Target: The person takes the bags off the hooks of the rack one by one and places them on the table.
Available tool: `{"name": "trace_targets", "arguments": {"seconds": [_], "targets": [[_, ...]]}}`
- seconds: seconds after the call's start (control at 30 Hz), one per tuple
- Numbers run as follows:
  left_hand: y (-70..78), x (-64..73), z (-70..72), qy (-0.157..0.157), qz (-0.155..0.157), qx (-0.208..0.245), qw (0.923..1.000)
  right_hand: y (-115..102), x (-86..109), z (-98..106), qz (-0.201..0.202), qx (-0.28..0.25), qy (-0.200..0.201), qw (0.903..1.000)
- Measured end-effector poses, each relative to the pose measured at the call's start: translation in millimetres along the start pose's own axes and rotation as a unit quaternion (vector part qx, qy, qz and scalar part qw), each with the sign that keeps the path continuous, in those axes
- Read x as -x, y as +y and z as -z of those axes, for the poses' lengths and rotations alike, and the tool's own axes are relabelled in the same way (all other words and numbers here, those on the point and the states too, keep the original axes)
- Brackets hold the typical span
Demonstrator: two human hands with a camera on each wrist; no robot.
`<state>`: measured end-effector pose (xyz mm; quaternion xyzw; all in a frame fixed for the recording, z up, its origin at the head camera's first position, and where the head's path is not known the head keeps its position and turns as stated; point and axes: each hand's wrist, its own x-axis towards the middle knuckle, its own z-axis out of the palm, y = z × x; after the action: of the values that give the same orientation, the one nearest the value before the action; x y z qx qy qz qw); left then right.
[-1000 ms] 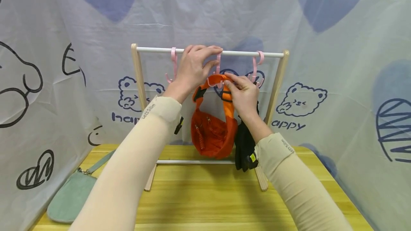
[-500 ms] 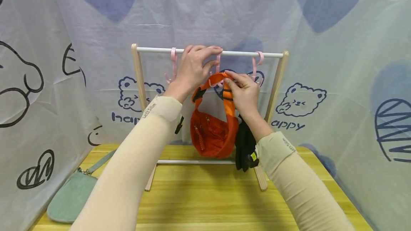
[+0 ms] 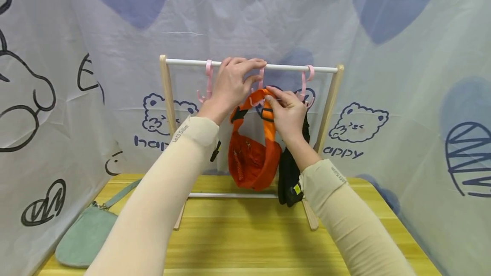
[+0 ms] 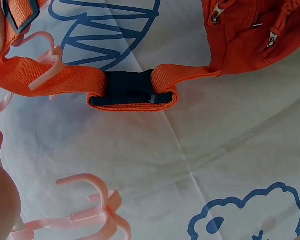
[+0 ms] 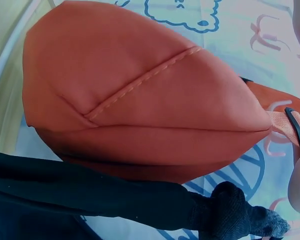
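One rack (image 3: 329, 110): its white rail (image 3: 284, 67) is spanned overhead; forward tugging is best avoided while the hook is loaded.
Orange bag (image 3: 249, 167): hung by its strap below the middle of the rail; its weight should be eased down, not dropped.
Black bag (image 3: 289, 178): seen just right of the orange bag; it should not be brushed or snagged.
Orange strap (image 3: 270, 129): passed behind a pink prong; it is best laid flat and seated deep.
Left hand (image 3: 234, 82): placed at the hook's top, thumb beside the stem; whether the hook is gripped or merely pressed cannot be told.
Right hand (image 3: 289, 116): the strap is pinched beside the hook; release is advised only once the load is borne.
Middle pink hook (image 3: 261, 83): swivelling should be prevented.
Black buckle (image 4: 130, 87): fastened along the strap; contact with the prongs is best avoided.
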<state>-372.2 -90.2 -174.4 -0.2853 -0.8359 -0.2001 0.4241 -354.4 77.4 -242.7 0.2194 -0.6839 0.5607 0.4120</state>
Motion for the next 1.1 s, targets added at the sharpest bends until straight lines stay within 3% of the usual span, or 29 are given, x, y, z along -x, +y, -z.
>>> {"name": "trace_targets", "arguments": {"seconds": [1.1], "targets": [[0.8, -2.1, -5.7, 0.018, -0.011, -0.015, 0.9997, -2, -4.3, -14, 0.027, -0.070, 0.027, 0.9968]]}}
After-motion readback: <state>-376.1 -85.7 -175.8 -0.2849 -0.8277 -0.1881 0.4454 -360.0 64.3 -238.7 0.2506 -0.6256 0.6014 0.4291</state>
